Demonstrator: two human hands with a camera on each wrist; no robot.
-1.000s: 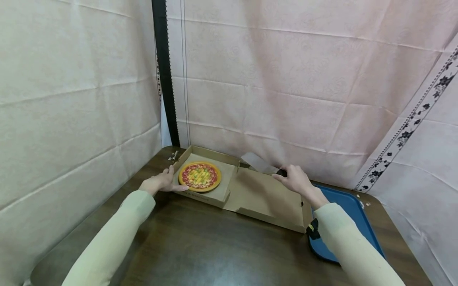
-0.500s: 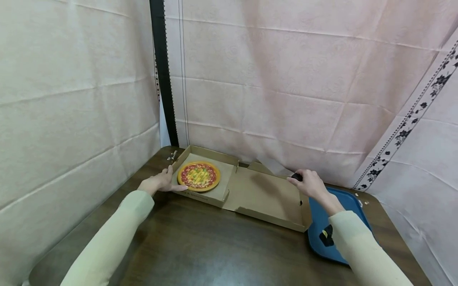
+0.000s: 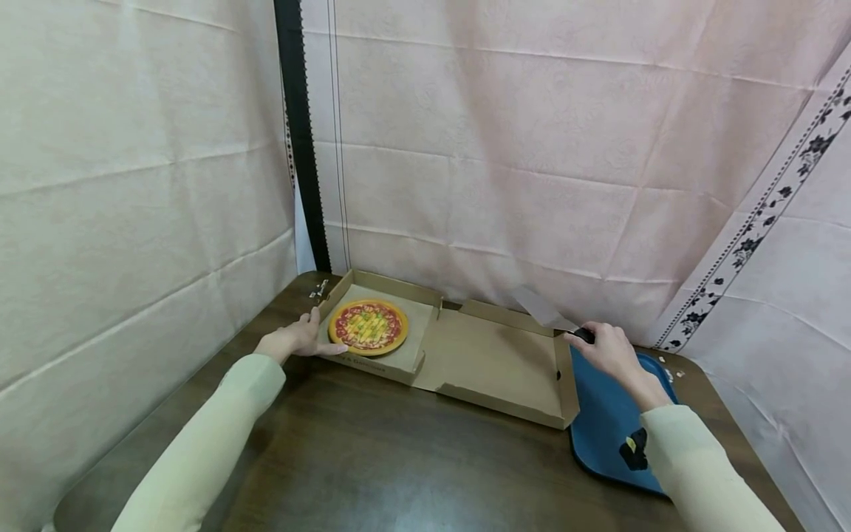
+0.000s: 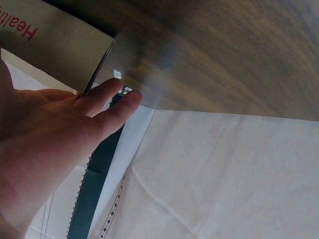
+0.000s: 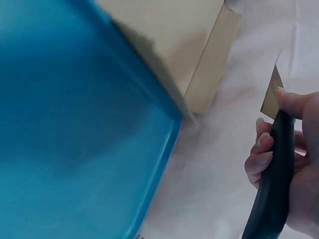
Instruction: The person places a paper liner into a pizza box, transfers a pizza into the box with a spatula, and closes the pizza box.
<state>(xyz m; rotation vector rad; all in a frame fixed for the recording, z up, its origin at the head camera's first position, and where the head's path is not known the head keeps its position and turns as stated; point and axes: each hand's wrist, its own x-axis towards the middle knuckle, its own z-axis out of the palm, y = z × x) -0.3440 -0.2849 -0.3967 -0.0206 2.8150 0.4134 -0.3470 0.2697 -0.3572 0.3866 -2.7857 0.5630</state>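
An open cardboard pizza box (image 3: 495, 366) lies on the table, its lid folded flat to the right. In its left half a round pizza (image 3: 368, 327) sits on pale lining. My left hand (image 3: 292, 340) rests against the box's left front corner, thumb along the front wall and fingers extended along the side; in the left wrist view the fingers (image 4: 117, 112) are straight. My right hand (image 3: 614, 356) grips the black handle of a spatula (image 5: 273, 174), above the tray's far left corner. The spatula's flat metal blade (image 3: 541, 307) points left, over the lid's back edge.
A blue tray (image 3: 601, 414) lies right of the box, beside the lid's right flap. A black device (image 3: 633, 449) rides at my right wrist. Pale cloth curtains (image 3: 479, 148) stand close behind and at both sides. Small whitish scraps (image 3: 319, 288) lie at the table's back left corner.
My right hand has moved right with the spatula, from above the lid to above the tray, uncovering the lid's back flap. The left hand, box and pizza have stayed put.
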